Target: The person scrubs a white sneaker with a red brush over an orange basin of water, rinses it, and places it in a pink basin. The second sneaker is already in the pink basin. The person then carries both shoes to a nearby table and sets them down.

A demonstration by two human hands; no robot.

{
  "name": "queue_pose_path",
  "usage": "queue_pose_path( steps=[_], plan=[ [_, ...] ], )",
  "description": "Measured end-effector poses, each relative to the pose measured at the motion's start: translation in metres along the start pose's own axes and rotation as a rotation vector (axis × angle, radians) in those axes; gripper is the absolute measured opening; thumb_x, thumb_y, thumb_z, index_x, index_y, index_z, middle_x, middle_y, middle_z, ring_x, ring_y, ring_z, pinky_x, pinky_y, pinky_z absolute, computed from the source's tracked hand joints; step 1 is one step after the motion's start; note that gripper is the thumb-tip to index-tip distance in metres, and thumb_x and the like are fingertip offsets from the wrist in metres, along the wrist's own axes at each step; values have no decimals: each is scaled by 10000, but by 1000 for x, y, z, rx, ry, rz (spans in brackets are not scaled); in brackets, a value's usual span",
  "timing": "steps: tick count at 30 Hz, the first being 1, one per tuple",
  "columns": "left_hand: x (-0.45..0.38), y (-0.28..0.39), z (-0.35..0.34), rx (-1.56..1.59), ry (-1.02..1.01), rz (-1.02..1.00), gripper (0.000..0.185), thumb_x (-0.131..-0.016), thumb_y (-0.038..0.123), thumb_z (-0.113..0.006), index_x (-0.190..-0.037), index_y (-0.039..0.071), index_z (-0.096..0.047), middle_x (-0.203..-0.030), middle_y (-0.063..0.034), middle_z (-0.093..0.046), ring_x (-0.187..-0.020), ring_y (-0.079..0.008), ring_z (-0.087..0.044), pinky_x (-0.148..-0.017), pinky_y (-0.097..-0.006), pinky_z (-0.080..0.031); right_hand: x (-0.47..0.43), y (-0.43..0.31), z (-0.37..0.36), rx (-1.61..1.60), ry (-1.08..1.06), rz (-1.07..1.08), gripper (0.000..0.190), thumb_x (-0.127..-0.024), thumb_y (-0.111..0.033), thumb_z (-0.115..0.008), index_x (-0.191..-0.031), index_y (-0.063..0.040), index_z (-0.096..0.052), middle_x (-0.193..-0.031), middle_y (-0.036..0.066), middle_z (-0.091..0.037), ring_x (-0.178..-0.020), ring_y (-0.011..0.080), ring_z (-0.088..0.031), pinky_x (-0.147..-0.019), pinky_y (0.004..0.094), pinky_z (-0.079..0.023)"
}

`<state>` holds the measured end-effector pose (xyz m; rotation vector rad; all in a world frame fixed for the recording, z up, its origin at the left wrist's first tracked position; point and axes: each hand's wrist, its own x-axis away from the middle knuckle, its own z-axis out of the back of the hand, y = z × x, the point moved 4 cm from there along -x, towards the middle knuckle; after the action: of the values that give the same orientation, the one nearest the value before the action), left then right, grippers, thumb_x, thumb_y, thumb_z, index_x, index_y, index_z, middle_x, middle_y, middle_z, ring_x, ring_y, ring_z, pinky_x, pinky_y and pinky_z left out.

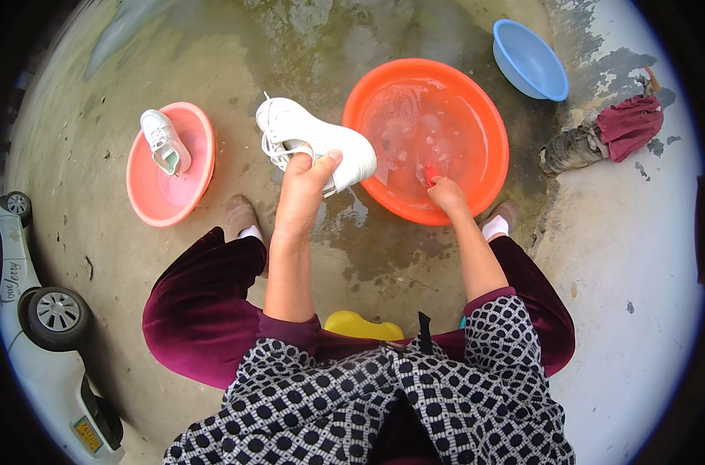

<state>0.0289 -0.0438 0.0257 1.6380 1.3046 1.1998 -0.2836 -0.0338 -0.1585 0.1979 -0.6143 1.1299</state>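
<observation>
My left hand (307, 189) grips a white lace-up shoe (329, 142) by its opening, tilted beside the left rim of a large orange plastic basin (497, 148). Soapy-looking water (407, 125) lies in that basin. At its lower right, my right hand (447, 195) holds a red handle (430, 174) that reaches into the basin; what is at the handle's other end cannot be seen. To the left, another white shoe (157, 136) leans in a smaller pink basin (181, 197), its toe on the rim.
A blue basin (529, 61) stands at the upper right. Near the wall lies a mop-like bundle with dark red cloth (628, 129). The concrete floor (294, 52) is wet around the orange basin. A yellow plastic seat (361, 326) shows below me, and a pale car (56, 378) stands far left.
</observation>
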Motion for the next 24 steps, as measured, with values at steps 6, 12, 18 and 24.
queue_pose_path(
  steps=[6, 12, 18, 24],
  plan=[
    [-8, -7, -1, -43, 33, -2, 372, -872, 152, -589, -1128, -114, -547, -1085, -133, -603, -987, -178, -575, -868, -309, -453, 39, -7, 22, -1010, 22, 158, 335, -880, -204, -606, -1185, -66, -611, -711, 40, -598, -536, 120, -540, -491, 271, -435],
    [-8, -10, -6, -111, 35, 25, 323, -880, 139, -565, -1084, -111, -572, -1033, -143, -629, -924, -186, -602, -822, -312, -473, 98, -40, 26, -772, 201, 235, 387, -906, -185, -588, -1264, -42, -555, -1049, 129, -660, -965, 200, -608, -854, 305, -459],
    [-3, -8, -8, -162, 44, 3, 278, -890, 120, -550, -1032, -117, -574, -999, -142, -630, -885, -180, -604, -784, -312, -479, 167, -71, 31, -1137, 258, 477, 363, -929, -149, -558, -1274, -36, -551, -1171, 122, -623, -1048, 161, -582, -923, 296, -432],
    [5, -4, -15, -157, 23, -8, 254, -892, 105, -552, -1005, -121, -580, -963, -145, -633, -841, -171, -602, -744, -302, -480, 223, -116, 67, -866, 336, 553, 340, -935, -198, -546, -1266, -127, -580, -999, 130, -629, -934, 246, -612, -820, 315, -461]
  ],
)
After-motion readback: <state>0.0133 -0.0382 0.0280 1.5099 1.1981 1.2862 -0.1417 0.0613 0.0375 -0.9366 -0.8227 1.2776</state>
